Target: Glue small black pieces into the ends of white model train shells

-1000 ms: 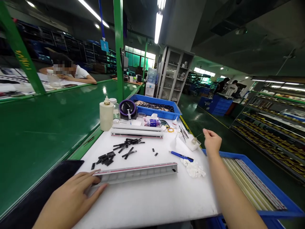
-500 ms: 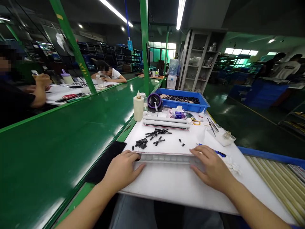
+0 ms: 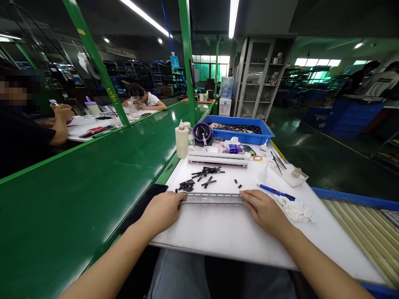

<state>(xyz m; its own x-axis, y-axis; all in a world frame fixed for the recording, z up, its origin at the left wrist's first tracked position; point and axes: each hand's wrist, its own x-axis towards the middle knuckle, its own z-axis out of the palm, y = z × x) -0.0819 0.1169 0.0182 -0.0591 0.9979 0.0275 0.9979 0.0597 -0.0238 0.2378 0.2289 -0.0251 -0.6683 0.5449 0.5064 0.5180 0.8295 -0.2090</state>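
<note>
The strip [image 3: 212, 199] looks smooth, metal or plastic, can't tell from where I'm standing. Tabletop [image 3: 199, 234] is smooth, mostly matt; green bench [image 3: 140, 155] seriously glossy; tissue [image 3: 296, 210] crumpled paper; blue bin [image 3: 238, 136] plastic.

bare left hand [image 3: 163, 211], bare right hand [image 3: 265, 211], uncovered forearms [image 3: 115, 259], muted grey-blue cloth trousers [image 3: 178, 272]

Seen from here, the white table [image 3: 202, 236] is busiest at its far half: a cream bottle [image 3: 181, 142] by the left edge, a tissue pack [image 3: 232, 148], a yellow tape ring [image 3: 257, 158]. Nearer lie black strips [image 3: 207, 171] in loose heaps — some crossed — and 2 small black pieces [image 3: 236, 181] further right. A blue pen [image 3: 276, 192] and crumpled tissue [image 3: 296, 209] lie right, near a shallow tray [image 3: 289, 180].
</note>
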